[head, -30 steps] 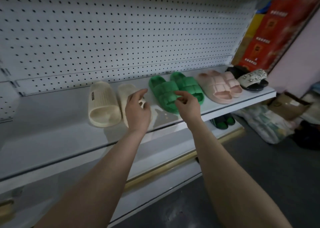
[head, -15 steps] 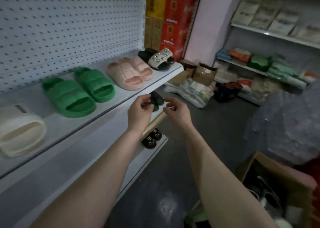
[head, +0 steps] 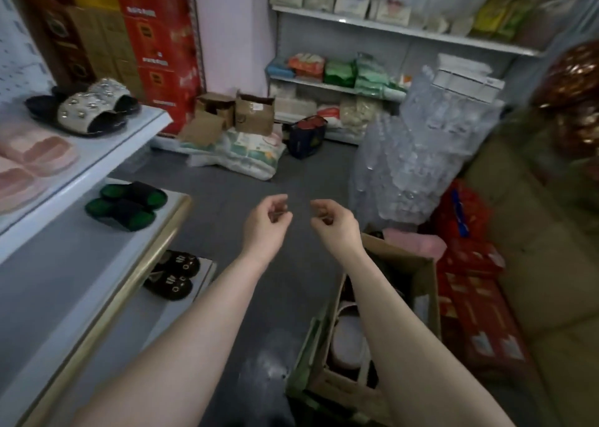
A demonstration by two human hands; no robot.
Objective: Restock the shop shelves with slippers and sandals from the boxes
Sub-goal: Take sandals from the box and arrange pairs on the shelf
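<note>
Change: a second ago both hands were at the upper shelf [head: 129, 135], among the cream and green slippers. The view has since swung off it to the aisle, and an open cardboard box [head: 343, 391] now shows at the lower right of the frame.
Meaning: that pair looks to be placed, and the person is probably turning to the box for the next one.
Left hand [head: 269, 222]: at mid-frame over the grey floor [head: 227, 173], forearm stretched forward, back of the hand towards the camera, apart from every shelf.
Right hand [head: 334, 224]: just beside the left and level with it, not touching it; its forearm passes over the box.
Fingers: on both hands loosely curled and released, grasping nothing.
Stock: a pale slipper [head: 348, 339] and darker pairs lie in the box, partly hidden by the right forearm.
Shelved: studded sandals [head: 90, 109] and pink slippers [head: 29, 154] are on the upper shelf at the upper left. Green-and-black sandals [head: 126, 204] are on the shelf below, and black slippers [head: 175, 276] are on the lowest.
Next: likely a reach down and right into the box.
</note>
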